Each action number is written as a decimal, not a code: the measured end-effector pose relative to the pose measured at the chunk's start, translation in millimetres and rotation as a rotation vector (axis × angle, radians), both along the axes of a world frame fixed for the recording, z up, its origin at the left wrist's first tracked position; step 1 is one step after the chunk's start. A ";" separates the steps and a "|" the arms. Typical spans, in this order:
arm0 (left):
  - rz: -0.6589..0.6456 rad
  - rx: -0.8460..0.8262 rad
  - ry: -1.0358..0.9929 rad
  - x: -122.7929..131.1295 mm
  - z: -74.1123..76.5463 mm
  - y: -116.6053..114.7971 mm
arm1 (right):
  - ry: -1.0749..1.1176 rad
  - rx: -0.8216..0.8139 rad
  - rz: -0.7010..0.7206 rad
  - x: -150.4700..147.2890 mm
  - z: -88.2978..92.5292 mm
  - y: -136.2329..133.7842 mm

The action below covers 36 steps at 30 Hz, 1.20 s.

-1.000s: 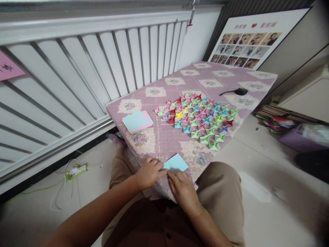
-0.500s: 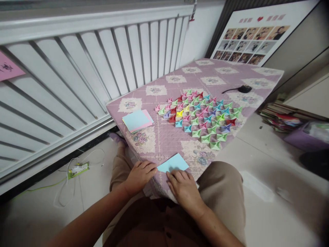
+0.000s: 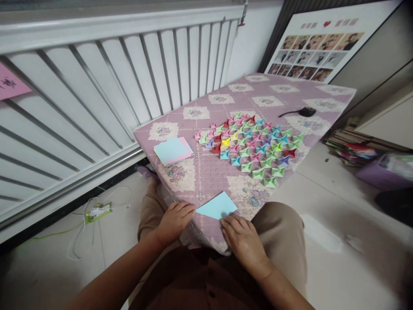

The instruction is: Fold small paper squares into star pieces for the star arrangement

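A light blue sheet of folded paper (image 3: 217,206) lies near the table's front edge, slanting up to the right. At its left corner, my left hand (image 3: 176,220) is closed, with the fingertips holding that corner down against the tabletop. My right hand (image 3: 243,239) rests at the lower right edge of the paper, its fingers laid out flat and touching that edge. Beyond the paper stand rows of small folded paper pieces (image 3: 254,148) in green, pink, blue, red and yellow. A stack of coloured paper sheets (image 3: 171,150), light blue on top, lies to the left.
The table (image 3: 206,176) wears a purple floral cloth. A black object with a thin handle (image 3: 306,112) lies at its far right. A white radiator (image 3: 135,73) runs along the left, and a power strip (image 3: 98,212) with cables is on the floor.
My right hand has slid to the right along the paper's lower edge, uncovering more of the sheet. My left hand stays at the left corner with barely any movement.
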<state>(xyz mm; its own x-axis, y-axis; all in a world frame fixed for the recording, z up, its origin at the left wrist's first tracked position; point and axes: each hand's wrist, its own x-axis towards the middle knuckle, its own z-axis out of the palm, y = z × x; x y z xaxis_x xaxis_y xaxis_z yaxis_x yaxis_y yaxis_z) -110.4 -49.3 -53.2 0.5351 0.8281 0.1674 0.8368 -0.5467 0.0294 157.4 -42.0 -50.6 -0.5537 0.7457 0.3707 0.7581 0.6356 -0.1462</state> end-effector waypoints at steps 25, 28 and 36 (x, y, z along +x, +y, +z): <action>0.126 -0.077 -0.217 11.2 3.8 -5.1 | -0.181 -0.145 0.072 -27.3 14.3 30.9; 0.184 -0.111 -0.265 18.9 11.2 -1.5 | -0.216 -0.106 0.068 -28.5 17.3 27.7; 0.169 -0.066 -0.218 42.2 15.2 17.3 | -0.183 -0.080 0.038 -31.4 18.1 25.3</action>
